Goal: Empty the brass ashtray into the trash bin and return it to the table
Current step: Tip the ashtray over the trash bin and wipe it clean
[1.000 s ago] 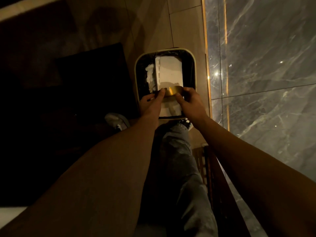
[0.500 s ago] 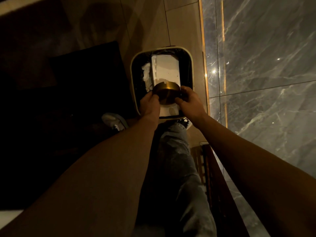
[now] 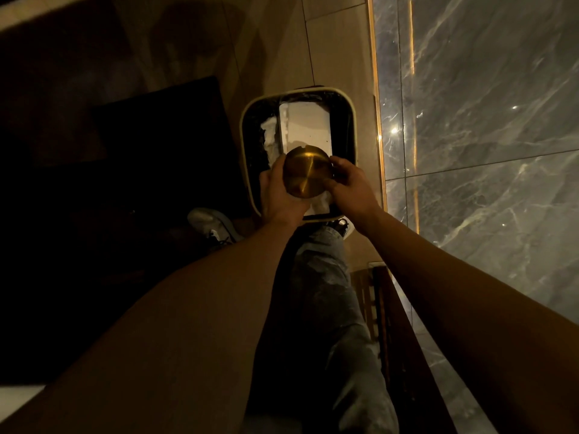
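Note:
The round brass ashtray (image 3: 306,172) is held over the open trash bin (image 3: 247,126), its flat brushed face turned up towards me. My left hand (image 3: 277,195) grips its left and lower edge. My right hand (image 3: 351,183) holds its right rim. The bin has a cream rim and a black liner, with white paper and a white box (image 3: 308,123) inside. The ashtray's other side is hidden.
A grey marble wall (image 3: 485,136) with a lit gold strip runs along the right. My jeans leg (image 3: 322,292) and shoes stand just before the bin. A dark mat (image 3: 156,136) lies to the left on the tiled floor. A dark wooden edge (image 3: 394,333) sits at lower right.
The ashtray has turned from edge-on to showing its full round face, and it has come nearer to me over the bin's near end. Both hands kept hold of it.

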A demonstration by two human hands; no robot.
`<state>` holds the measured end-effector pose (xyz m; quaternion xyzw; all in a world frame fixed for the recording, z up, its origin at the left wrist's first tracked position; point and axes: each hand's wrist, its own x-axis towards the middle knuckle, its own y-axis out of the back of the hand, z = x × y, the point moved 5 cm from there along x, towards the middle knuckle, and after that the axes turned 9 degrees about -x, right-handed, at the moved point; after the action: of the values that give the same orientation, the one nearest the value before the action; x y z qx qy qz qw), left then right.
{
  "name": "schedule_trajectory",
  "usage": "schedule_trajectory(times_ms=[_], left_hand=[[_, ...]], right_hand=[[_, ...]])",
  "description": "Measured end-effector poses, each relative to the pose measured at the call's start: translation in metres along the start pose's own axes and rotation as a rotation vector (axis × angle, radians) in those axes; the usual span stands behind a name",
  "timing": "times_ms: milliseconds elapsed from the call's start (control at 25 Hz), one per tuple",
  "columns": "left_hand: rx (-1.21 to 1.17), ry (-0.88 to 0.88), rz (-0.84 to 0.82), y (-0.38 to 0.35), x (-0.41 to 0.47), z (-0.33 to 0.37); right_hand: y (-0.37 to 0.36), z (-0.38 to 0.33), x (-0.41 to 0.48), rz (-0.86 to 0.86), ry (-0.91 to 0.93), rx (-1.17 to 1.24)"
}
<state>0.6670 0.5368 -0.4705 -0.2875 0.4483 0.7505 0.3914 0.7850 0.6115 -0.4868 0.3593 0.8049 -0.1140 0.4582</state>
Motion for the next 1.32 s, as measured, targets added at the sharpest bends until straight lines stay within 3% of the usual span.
schedule_trajectory(times_ms=[520,720,960,1320], left_hand=[[0.474,-0.206,-0.041,0.003,0.009,0.006],[0.542,-0.311,-0.028,-0.004,0.01,0.015],[0.609,-0.433,-0.163,-0.003,0.016,0.024],[0.624,-0.399,-0.15,-0.007,0.018,0.027]], right_hand=[[0.0,-0.007,0.005,-0.003,-0.021,-0.013],[0.013,-0.006,0.005,-0.018,-0.005,-0.048],[0.019,-0.013,0.01,-0.081,-0.014,0.0],[0.017,-0.005,0.013,-0.053,0.105,-0.147]])
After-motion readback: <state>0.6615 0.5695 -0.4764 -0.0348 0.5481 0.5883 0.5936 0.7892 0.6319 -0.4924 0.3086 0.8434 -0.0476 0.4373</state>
